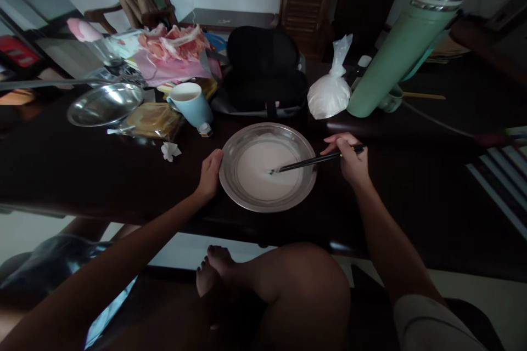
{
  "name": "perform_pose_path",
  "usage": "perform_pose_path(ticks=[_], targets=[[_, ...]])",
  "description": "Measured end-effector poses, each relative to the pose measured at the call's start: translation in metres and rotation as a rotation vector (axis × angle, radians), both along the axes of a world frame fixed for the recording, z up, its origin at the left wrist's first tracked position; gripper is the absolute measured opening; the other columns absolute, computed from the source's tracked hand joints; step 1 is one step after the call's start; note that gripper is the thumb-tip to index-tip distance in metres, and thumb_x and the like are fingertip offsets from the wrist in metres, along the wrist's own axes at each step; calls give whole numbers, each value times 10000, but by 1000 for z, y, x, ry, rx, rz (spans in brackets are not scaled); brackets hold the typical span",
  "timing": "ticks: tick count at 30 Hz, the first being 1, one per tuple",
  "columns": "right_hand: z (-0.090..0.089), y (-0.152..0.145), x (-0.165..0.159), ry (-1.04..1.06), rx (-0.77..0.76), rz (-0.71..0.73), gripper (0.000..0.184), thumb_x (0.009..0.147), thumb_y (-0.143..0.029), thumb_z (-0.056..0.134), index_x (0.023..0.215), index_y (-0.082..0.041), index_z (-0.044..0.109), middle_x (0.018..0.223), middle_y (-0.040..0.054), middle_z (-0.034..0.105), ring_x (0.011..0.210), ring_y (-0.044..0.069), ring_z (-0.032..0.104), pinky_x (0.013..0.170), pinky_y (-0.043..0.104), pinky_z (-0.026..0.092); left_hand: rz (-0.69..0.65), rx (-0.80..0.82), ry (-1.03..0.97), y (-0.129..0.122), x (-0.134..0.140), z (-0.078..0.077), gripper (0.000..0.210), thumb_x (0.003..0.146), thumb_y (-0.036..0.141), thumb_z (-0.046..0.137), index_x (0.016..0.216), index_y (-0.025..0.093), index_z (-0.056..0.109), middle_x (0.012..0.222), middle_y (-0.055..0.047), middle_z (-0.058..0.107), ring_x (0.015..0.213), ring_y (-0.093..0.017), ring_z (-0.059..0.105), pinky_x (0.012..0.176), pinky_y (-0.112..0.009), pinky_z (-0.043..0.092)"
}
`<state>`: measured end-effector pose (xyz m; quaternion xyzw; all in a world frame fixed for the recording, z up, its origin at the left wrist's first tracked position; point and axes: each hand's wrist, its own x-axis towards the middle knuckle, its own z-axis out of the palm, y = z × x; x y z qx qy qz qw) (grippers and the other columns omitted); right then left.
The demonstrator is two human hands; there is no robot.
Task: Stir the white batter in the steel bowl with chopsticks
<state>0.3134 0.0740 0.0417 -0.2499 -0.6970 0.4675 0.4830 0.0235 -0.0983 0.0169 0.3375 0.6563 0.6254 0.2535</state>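
Observation:
A round metal bowl stands on the dark table near its front edge, holding a smooth whitish liquid. At its left side, my left hand grips the rim, with the fingertips partly hidden. Black chopsticks slant across the right rim, and their tips dip into the liquid near the middle. My right hand is closed around their upper part, just right of the bowl. Behind the bowl to the right sits a knotted clear plastic bag of white powder.
A green thermos leans at the right beside a small cup. Behind the bowl lies an open black case. To the left are a light-blue mug, a shiny metal basin and a crumpled tissue. A person sits at the back left.

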Motion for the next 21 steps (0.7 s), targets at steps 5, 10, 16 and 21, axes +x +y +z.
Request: perform_pose_path(ticks=[5, 10, 16, 21], targets=[[-2, -8, -5, -85, -20, 137, 288, 928, -492, 612, 941, -250, 768, 707, 2, 757, 698, 175, 728, 700, 321, 572, 5, -5, -10, 0, 0, 0, 495, 893, 484, 634, 571, 198, 390, 598, 40, 328, 571, -114, 303, 498, -232, 316], [2, -6, -3, -90, 6, 91, 282, 916, -495, 628, 979, -253, 760, 780, 10, 782, 766, 187, 745, 775, 347, 579, 24, -26, -38, 0, 1, 1, 471, 912, 446, 633, 574, 195, 421, 599, 36, 354, 564, -115, 333, 496, -231, 335], [-1, -4, -3, -61, -44, 101, 330, 916, -534, 602, 918, -239, 750, 647, -5, 730, 622, 183, 711, 650, 333, 566, 40, -19, -64, 1, 3, 3, 475, 878, 475, 666, 571, 196, 434, 602, 35, 359, 568, -114, 327, 490, -242, 328], [2, -8, -5, -143, 0, 144, 300, 898, -518, 639, 941, -247, 761, 796, 18, 784, 800, 201, 753, 785, 357, 590, 39, -25, -78, 1, 4, 3, 484, 862, 479, 679, 563, 196, 425, 592, 34, 355, 563, -110, 318, 483, -240, 317]])
